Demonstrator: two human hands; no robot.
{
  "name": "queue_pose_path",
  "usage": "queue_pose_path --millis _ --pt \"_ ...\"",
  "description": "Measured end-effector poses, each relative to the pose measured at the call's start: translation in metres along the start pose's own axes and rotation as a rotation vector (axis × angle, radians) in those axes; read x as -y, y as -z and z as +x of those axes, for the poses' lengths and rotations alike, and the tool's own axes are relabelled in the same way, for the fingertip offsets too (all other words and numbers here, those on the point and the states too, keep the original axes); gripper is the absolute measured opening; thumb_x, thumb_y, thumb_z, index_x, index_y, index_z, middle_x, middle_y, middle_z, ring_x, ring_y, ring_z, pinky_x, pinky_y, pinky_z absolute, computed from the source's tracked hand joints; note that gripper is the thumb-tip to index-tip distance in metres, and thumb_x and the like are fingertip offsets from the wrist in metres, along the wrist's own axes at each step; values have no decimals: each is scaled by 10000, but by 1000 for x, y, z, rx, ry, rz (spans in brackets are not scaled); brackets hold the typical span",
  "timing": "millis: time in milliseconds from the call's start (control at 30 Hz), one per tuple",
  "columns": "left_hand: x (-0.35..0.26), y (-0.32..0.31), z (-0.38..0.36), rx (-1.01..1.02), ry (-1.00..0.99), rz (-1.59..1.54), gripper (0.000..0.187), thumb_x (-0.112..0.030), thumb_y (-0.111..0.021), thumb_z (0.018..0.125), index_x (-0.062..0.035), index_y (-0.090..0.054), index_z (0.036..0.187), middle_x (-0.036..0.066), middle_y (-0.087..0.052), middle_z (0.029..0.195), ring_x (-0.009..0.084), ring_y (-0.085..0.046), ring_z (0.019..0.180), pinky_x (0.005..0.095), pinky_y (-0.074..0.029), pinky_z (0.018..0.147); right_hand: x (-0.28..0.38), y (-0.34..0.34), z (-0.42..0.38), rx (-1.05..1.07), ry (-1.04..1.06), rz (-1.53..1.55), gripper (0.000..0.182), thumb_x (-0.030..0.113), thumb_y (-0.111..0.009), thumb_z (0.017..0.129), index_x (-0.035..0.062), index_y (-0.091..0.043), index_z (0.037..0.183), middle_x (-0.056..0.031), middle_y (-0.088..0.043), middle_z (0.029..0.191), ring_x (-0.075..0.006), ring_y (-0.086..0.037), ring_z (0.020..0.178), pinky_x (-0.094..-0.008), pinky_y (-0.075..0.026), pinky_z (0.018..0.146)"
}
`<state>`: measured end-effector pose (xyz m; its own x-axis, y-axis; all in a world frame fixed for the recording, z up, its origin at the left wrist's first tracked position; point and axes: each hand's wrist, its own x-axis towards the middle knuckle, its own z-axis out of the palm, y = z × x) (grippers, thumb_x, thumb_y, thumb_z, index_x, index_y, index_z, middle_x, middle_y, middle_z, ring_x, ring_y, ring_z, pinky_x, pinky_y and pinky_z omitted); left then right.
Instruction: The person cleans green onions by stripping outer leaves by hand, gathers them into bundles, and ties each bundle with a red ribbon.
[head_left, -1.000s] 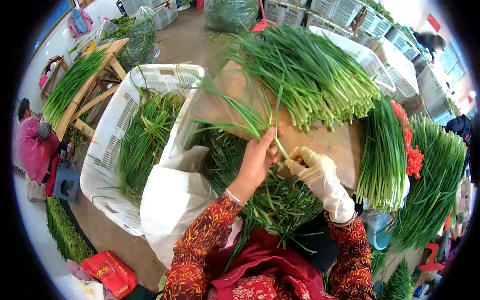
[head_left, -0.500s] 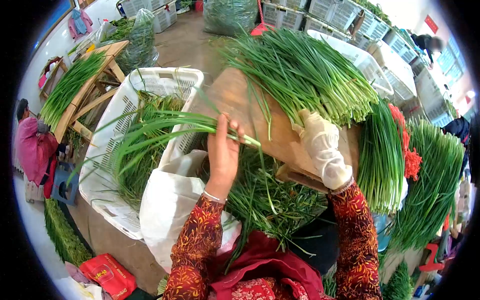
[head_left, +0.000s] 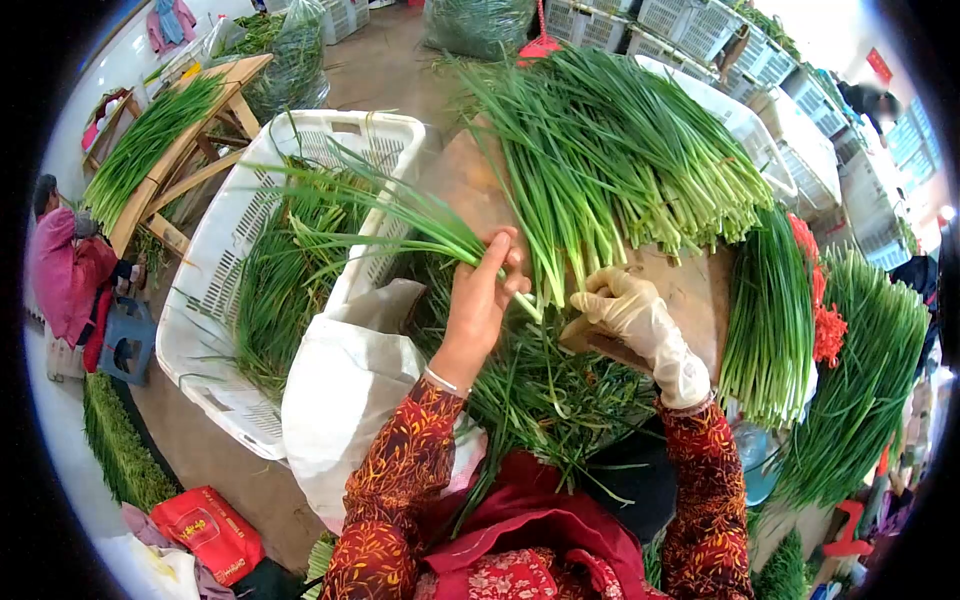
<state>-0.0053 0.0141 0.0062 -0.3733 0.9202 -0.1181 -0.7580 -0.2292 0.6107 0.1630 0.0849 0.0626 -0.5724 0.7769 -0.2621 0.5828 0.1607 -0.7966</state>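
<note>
My bare left hand [head_left: 480, 300] is closed round a small bunch of green stalks [head_left: 430, 222], whose leaves fan out to the upper left and whose pale ends point to the lower right. My right hand [head_left: 635, 318], in a pale glove, has its fingers bent together at the pale stalk ends along the near edge of the big pile of stalks [head_left: 620, 140]. Whether it grips any of them is hard to tell. The pile lies on a wooden board [head_left: 700, 290]. Loose leaves [head_left: 550, 390] lie below the board, between my arms.
To the left stands a white crate [head_left: 215, 270] with leaves in it, beside a white sack [head_left: 345, 390]. Tied bundles [head_left: 770, 330] with red string stand at the right. A person [head_left: 70, 265] sits at the far left near a wooden rack [head_left: 150, 190].
My left hand has moved right with its bunch, closer to my right hand. My right hand has drawn back toward the board's near edge, and some stalks of the pile now reach down there.
</note>
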Motion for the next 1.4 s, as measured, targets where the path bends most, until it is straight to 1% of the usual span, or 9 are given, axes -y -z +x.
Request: queue_pose_path --millis 300,367,433,500,567,767,900,1067,1400 --pt "4 -19 -6 48 82 190 203 -205 -544 871 -62 -504 1009 14 -528 876 40 -401 520 220 -406 506 -13 3 -13 16 56 515 272 318 -524 876 56 -596 888 48 -509 606 -18 -355 475 -152 -286 456" --pt "2 -18 -4 37 60 210 190 -201 -542 872 -64 -509 999 13 -528 875 37 -396 516 216 -397 494 -13 11 -16 -7 33 441 278 334 -529 862 66 -600 888 -2 -561 617 -78 -461 481 -196 -352 476" --pt "0 -11 -1 19 7 241 180 -200 -540 873 -67 -513 991 9 -526 872 37 -396 516 217 -390 492 -11 17 -20 -364 146 -549 279 350 -549 831 84 -600 899 -68 -608 647 -165 -568 541 -281 -417 517" --pt "-1 -8 -1 3 -13 248 168 -202 -536 876 -79 -515 989 -6 -522 861 37 -394 514 220 -385 492 8 20 -25 -360 -39 -520 279 355 -570 804 101 -597 918 -102 -628 680 -229 -610 608 -341 -449 570" --pt "0 -5 -1 -16 -18 244 156 -206 -531 879 -94 -517 987 -21 -519 836 37 -391 514 225 -381 493 17 14 -27 -540 271 -437 215 261 -628 788 69 -594 877 -73 -614 702 -175 -586 603 -271 -460 547" --pt "1 -8 -10 -39 -4 245 165 -224 -532 880 -88 -509 970 -22 -504 818 39 -378 505 230 -375 492 21 -20 5 -160 123 -726 286 340 -596 800 64 -601 874 -120 -618 735 -227 -599 647 -316 -470 630" --pt "-1 -4 -20 -1 44 229 216 -232 -542 869 -60 -497 993 17 -489 831 57 -412 515 238 -396 493 14 -2 -1 -169 19 349 270 290 -539 856 28 -598 883 13 -547 639 -69 -475 521 -185 -383 494" --pt "3 -20 -23 32 100 206 301 -255 -549 862 -28 -490 1050 36 -499 868 57 -406 513 236 -398 494 11 9 -24 144 -25 744 227 275 -503 883 67 -591 863 35 -513 612 -24 -350 474 -155 -257 449" --pt "-1 -29 -31 88 153 369 321 -299 -549 856 -29 -536 1028 -35 -460 628 64 -455 488 195 -432 485 6 -11 -32 -37 105 330 251 253 -507 892 29 -610 936 -5 -555 615 -56 -457 546 -196 -378 514"
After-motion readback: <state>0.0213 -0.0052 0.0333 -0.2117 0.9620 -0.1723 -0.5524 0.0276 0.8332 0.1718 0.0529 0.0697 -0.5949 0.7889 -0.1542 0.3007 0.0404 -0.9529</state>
